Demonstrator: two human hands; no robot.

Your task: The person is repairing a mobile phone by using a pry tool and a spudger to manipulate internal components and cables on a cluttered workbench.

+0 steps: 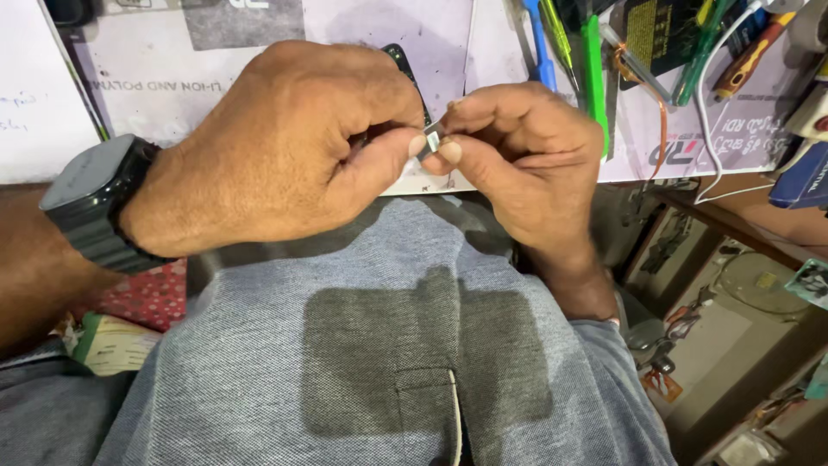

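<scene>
My left hand (276, 147) and my right hand (526, 160) meet in the middle of the view, just above my chest, and both are closed in a pinch on one small silver part (434, 138). The thumb and first finger of each hand press on it from its own side, so the fingertips (448, 152) almost touch each other. I judge that I am in the step of working this small part between my nails, maybe opening or separating it, but it is too tiny to say what it is. The next move, I think, calls for a firm grip from one hand and a very fine pull or turn from the other, without letting it slip. As far as I can see, its long axis runs from about 7 o'clock to 1 o'clock, with the upper end pointing away from me; most of it is hidden by my fingers. On my left wrist is a dark watch (95, 203). Behind my hands lies a dark slim device (405, 65), partly covered. At 1 o'clock, green and blue tools (591, 60) lie on the bench (345, 34). Below is my grey shirt (388, 345).
</scene>
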